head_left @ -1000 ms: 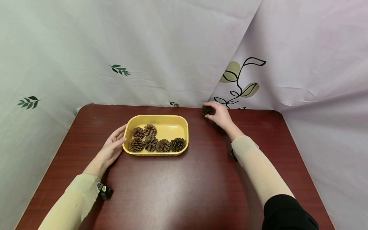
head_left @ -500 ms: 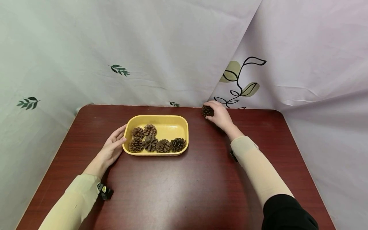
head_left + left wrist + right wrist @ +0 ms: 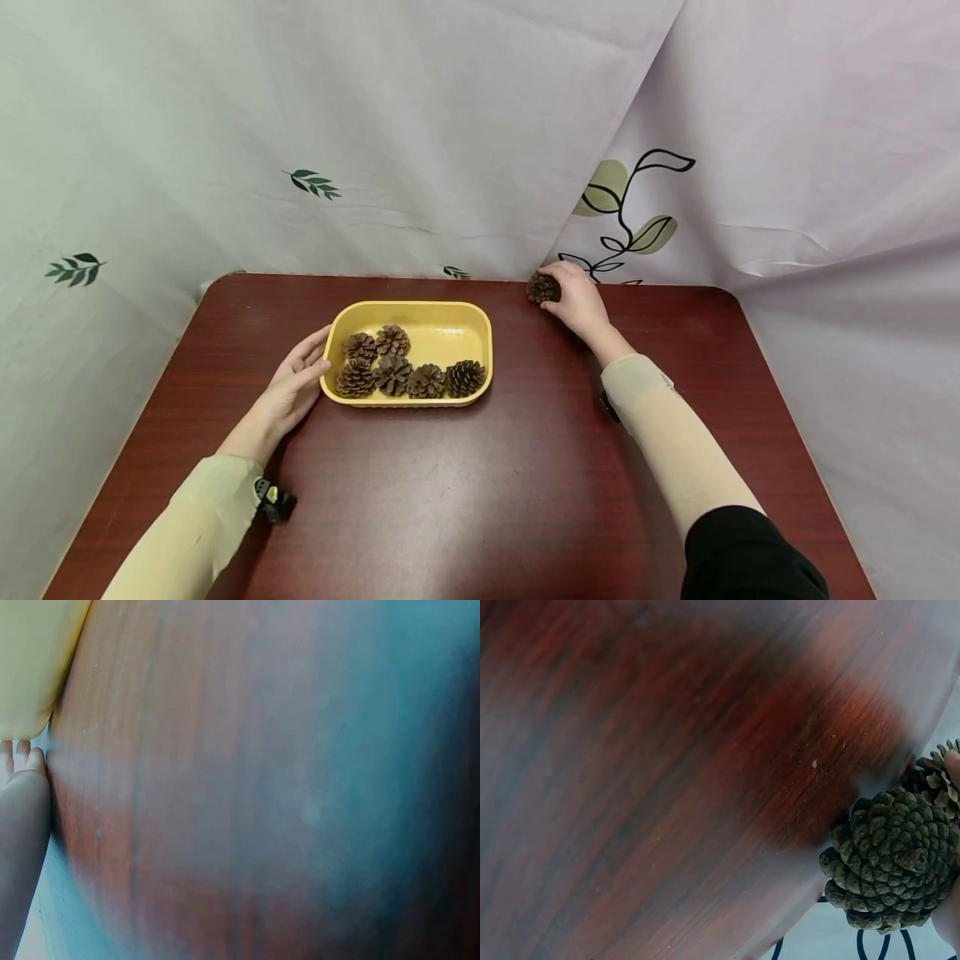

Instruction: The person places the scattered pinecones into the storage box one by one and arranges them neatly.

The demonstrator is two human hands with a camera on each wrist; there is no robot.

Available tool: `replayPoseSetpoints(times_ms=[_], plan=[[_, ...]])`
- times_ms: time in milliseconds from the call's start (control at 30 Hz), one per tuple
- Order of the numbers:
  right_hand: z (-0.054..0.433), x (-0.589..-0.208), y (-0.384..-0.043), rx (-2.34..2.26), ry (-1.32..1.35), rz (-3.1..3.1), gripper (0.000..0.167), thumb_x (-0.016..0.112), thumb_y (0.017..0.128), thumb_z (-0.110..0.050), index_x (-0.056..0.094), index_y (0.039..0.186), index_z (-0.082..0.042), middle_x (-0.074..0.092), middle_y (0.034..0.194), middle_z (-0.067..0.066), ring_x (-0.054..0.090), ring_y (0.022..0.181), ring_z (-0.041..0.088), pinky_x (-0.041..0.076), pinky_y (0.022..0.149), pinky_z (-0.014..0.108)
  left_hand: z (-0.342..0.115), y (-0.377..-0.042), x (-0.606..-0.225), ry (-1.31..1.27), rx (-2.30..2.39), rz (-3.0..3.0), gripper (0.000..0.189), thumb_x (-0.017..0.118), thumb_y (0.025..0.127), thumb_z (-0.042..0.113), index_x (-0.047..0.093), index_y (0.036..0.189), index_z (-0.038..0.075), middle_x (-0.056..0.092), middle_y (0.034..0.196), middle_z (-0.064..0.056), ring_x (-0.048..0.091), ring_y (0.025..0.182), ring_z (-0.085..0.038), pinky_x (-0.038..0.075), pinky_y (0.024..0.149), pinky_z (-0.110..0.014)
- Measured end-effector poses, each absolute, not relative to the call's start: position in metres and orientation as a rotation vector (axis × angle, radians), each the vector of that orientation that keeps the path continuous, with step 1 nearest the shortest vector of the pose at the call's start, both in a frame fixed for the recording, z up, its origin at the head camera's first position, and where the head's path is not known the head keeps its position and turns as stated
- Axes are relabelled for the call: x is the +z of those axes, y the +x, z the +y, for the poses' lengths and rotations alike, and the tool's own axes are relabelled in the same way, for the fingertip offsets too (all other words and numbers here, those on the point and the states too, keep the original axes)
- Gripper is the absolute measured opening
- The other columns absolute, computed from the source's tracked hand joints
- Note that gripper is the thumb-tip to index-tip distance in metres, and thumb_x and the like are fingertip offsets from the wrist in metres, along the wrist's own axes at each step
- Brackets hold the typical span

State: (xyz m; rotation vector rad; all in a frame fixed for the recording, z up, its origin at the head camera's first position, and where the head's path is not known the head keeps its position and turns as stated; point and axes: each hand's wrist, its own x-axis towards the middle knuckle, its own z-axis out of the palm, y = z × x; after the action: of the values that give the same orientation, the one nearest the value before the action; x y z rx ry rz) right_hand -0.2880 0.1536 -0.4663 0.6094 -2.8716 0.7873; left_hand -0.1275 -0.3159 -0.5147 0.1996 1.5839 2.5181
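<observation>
In the head view, my left hand point(image 3: 288, 387) rests against the left end of a yellow plastic tray point(image 3: 450, 310), fingers fairly straight along its outer wall and thumb at the rim. Several brown pine cones point(image 3: 392, 375) lie in the tray, along its left and near sides. At the table's far edge, my right hand point(image 3: 579, 304) holds a pine cone point(image 3: 543, 288) between thumb and fingers. The right wrist view shows this large cone point(image 3: 896, 859) close up, with part of a second pine cone point(image 3: 939, 780) behind it, beside a fingertip. Most of that hand is out of the wrist view.
The tray stands on a dark red-brown wooden table point(image 3: 420, 500) with rounded far corners. A pale cloth point(image 3: 450, 125) with leaf prints hangs right behind the far edge. The tray's far right part shows bare yellow floor.
The right hand has shifted very slightly to the right, and the pine cone in it has turned a little. My left hand and the tray stay practically in place.
</observation>
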Motion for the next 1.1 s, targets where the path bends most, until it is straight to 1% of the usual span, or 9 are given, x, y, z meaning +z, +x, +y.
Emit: replayPoseSetpoints(times_ms=[267,467,667,833,900,933,1100], plan=[[0.153,-0.465,-0.287,0.790,0.528,-2.865,0.056,0.086,0.087,-0.006,0.066,0.139,-0.002,0.063,0.144,0.018,0.050,0.144,0.037,0.038,0.124,0.050,-0.315,-0.127,-0.516,0.197,2.531,1.570,0.051,0.045,0.108,-0.008,0.055,0.148,0.022,0.063,0.146,0.010,0.061,0.132,-0.003,0.053,0.105,-0.019],[0.155,-0.464,-0.285,0.833,0.520,-2.828,0.053,0.085,0.087,-0.007,0.067,0.136,-0.001,0.064,0.143,0.019,0.051,0.144,0.038,0.039,0.123,0.051,-0.315,-0.127,-0.515,0.196,2.533,1.571,0.051,0.045,0.108,-0.008,0.055,0.148,0.022,0.063,0.146,0.010,0.061,0.132,-0.002,0.053,0.105,-0.019],[0.158,-0.462,-0.283,0.856,0.482,-2.802,0.051,0.085,0.088,-0.013,0.068,0.134,-0.001,0.063,0.143,0.020,0.054,0.141,0.037,0.043,0.120,0.052,-0.315,-0.127,-0.513,0.203,2.534,1.564,0.051,0.045,0.108,-0.008,0.055,0.148,0.021,0.063,0.146,0.011,0.060,0.132,-0.002,0.053,0.105,-0.019],[0.159,-0.461,-0.281,0.888,0.459,-2.771,0.049,0.086,0.089,-0.019,0.071,0.133,-0.002,0.065,0.140,0.019,0.058,0.136,0.038,0.047,0.116,0.054,-0.315,-0.127,-0.513,0.199,2.536,1.560,0.050,0.045,0.108,-0.008,0.056,0.147,0.022,0.064,0.145,0.011,0.061,0.131,-0.002,0.053,0.105,-0.019],[0.158,-0.461,-0.280,0.915,0.451,-2.752,0.049,0.086,0.088,-0.020,0.071,0.131,-0.002,0.066,0.138,0.019,0.059,0.135,0.038,0.047,0.114,0.055,-0.315,-0.127,-0.513,0.198,2.538,1.558,0.050,0.045,0.108,-0.008,0.056,0.147,0.022,0.064,0.145,0.010,0.061,0.131,-0.002,0.053,0.105,-0.019],[0.158,-0.461,-0.280,0.929,0.445,-2.744,0.049,0.086,0.088,-0.020,0.072,0.131,-0.002,0.067,0.138,0.019,0.060,0.135,0.037,0.047,0.114,0.058,-0.315,-0.127,-0.513,0.198,2.540,1.557,0.050,0.045,0.108,-0.008,0.056,0.147,0.023,0.064,0.145,0.010,0.061,0.131,-0.002,0.053,0.105,-0.019],[0.154,-0.459,-0.278,0.995,0.447,-2.702,0.048,0.086,0.086,-0.018,0.073,0.130,-0.003,0.068,0.137,0.019,0.061,0.133,0.037,0.049,0.110,0.056,-0.315,-0.127,-0.514,0.199,2.541,1.557,0.050,0.046,0.108,-0.008,0.056,0.147,0.022,0.064,0.145,0.010,0.061,0.131,-0.003,0.053,0.104,-0.019]])
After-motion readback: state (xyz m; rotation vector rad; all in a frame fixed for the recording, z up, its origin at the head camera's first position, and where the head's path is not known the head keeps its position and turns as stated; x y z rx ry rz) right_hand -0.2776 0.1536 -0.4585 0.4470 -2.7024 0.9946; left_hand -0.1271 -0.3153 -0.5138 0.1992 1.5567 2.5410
